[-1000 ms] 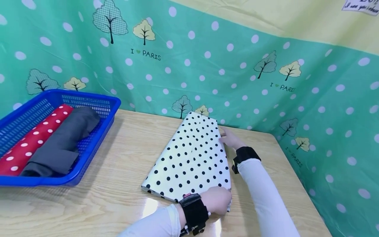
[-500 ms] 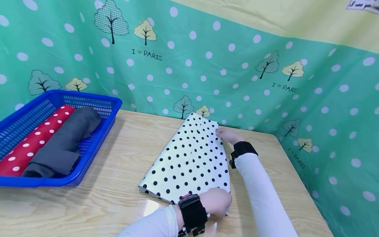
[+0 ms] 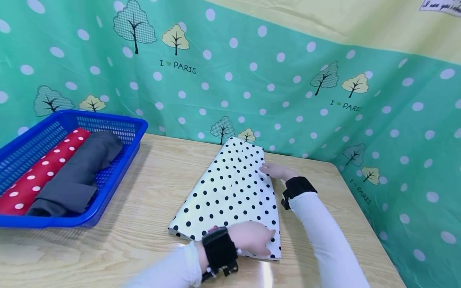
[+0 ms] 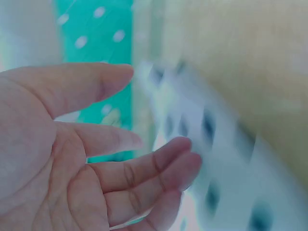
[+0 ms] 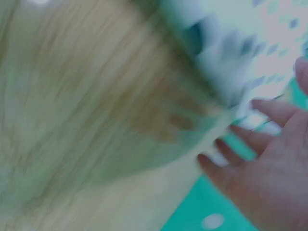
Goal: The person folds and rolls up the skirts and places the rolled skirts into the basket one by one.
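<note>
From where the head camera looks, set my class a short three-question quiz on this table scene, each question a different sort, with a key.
1. True or false: the blue basket holds a red cloth with white dots beside a dark grey cloth.
2. Which edge of the polka-dot cloth is the left hand on? A) near edge B) far edge C) neither
3. Fill the gap: the right hand touches the cloth's ____ side.

Key
1. True.
2. A: it rests on the near edge, fingers straight in the left wrist view.
3. Right, towards the far end, with the wooden table beneath.
</note>
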The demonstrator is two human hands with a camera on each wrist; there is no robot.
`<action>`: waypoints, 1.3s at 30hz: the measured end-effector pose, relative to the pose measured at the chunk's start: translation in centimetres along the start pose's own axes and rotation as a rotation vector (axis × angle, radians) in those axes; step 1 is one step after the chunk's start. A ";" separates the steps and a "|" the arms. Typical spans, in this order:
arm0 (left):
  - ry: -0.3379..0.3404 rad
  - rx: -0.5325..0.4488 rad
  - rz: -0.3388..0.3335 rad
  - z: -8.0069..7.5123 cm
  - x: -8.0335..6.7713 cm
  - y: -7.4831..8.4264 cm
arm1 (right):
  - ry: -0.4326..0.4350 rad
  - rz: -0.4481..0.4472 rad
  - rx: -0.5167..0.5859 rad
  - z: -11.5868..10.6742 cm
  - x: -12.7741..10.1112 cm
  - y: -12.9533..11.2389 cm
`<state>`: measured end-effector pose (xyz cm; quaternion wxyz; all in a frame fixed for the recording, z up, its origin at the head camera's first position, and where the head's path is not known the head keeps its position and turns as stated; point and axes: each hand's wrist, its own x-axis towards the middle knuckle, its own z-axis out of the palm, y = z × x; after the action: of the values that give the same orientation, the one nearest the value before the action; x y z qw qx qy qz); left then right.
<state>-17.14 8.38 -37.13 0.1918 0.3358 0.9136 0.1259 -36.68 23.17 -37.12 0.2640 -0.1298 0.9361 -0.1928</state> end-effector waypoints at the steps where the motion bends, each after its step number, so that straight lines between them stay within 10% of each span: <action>1: 0.015 0.000 -0.015 -0.7 -0.5 -0.9 | 0.000 0.005 -0.025 0.0 -0.6 -0.4; 8: 0.154 0.094 -0.247 -5.0 -2.7 -8.5 | -0.154 0.067 -0.198 4.0 -6.0 -3.8; 16: 0.037 0.137 -0.353 -4.9 -3.4 -13.5 | -0.135 0.106 -0.502 9.2 -8.5 -5.8; 29: 0.078 0.040 -0.362 -3.7 -3.0 -13.6 | -0.070 0.056 -0.462 8.1 -6.6 -2.5; 39: 0.140 0.293 -0.455 -1.8 -1.6 -9.9 | 0.055 0.164 -0.422 4.8 -5.5 1.2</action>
<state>-22.38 -0.18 -38.68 0.1009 0.1368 0.9850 -0.0310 -29.71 24.74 -39.02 0.2200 -0.1002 0.9700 0.0261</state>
